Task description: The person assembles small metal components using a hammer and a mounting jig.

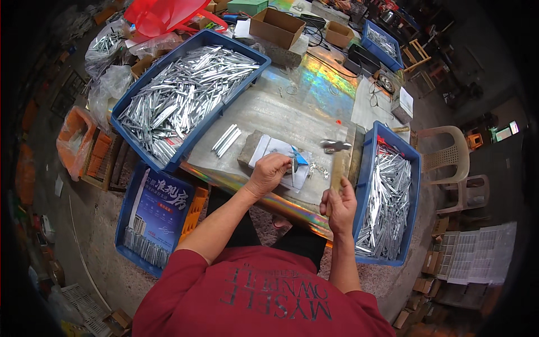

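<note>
My left hand (270, 173) is closed, thumb and fingertips pinching a thin silvery metal strip (293, 171) upright. It hovers over a white paper pad (272, 147) on a grey block (250, 147). A bright blue piece (301, 158) lies right by the fingertips; what it is I cannot tell. My right hand (340, 205) wraps round the wooden handle of a hammer (337, 163), whose metal head points away from me, above the table's right side. Several small shiny metal parts (319, 171) lie loose between the two hands. Left of the block rest several metal strips (227, 140) side by side.
A blue bin (218, 100) heaped with metal strips stands at the table's left, another blue bin (411, 224) at the right. Below left sits a third blue bin (122, 224). Cardboard boxes (277, 27) line the back; a plastic chair (457, 149) stands at right.
</note>
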Demonstrator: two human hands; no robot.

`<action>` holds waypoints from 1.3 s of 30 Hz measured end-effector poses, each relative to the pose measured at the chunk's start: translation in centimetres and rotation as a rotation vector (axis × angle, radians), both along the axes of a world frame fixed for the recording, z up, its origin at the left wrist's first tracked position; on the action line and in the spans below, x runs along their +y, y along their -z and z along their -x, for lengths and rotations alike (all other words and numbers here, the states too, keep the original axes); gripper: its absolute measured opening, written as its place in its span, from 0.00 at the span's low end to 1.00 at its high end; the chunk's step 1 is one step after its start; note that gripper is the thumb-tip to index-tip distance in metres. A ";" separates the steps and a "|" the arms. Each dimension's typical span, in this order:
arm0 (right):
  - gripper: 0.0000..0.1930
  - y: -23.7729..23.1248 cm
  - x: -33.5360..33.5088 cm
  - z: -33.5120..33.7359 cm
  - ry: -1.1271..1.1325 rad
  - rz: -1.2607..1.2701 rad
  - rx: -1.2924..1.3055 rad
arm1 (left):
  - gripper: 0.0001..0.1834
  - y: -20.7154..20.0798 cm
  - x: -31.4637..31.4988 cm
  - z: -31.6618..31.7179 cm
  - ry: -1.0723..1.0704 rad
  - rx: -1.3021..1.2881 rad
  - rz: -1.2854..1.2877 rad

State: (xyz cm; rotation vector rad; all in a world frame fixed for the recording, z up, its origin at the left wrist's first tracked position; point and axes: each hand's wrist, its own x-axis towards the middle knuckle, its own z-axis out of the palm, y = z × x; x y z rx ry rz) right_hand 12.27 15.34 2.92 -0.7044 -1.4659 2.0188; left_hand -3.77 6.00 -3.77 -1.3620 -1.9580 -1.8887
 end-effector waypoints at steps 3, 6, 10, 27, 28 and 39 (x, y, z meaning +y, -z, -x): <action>0.22 -0.3 -0.6 -0.6 -0.198 -0.514 -0.253 | 0.05 -0.2 -0.1 -0.1 0.035 -0.037 0.017; 0.19 -1.2 -0.7 -0.8 -0.271 -0.597 -0.298 | 0.05 0.2 -0.1 0.1 0.025 0.010 0.083; 0.19 -4.3 -0.5 -0.2 -0.238 -1.138 -0.246 | 0.05 0.0 0.0 0.1 0.023 0.057 0.053; 0.23 -7.5 -0.2 -0.8 -0.093 -1.324 -0.190 | 0.06 0.0 -0.2 -0.2 0.001 0.028 0.001; 0.22 -7.6 -0.7 -1.3 0.015 -1.188 -0.193 | 0.06 0.0 -0.1 -0.2 0.001 0.029 -0.001; 0.23 -1.6 0.8 -1.7 -0.027 -1.019 -0.331 | 0.05 -0.3 0.0 -0.4 -0.011 0.051 -0.023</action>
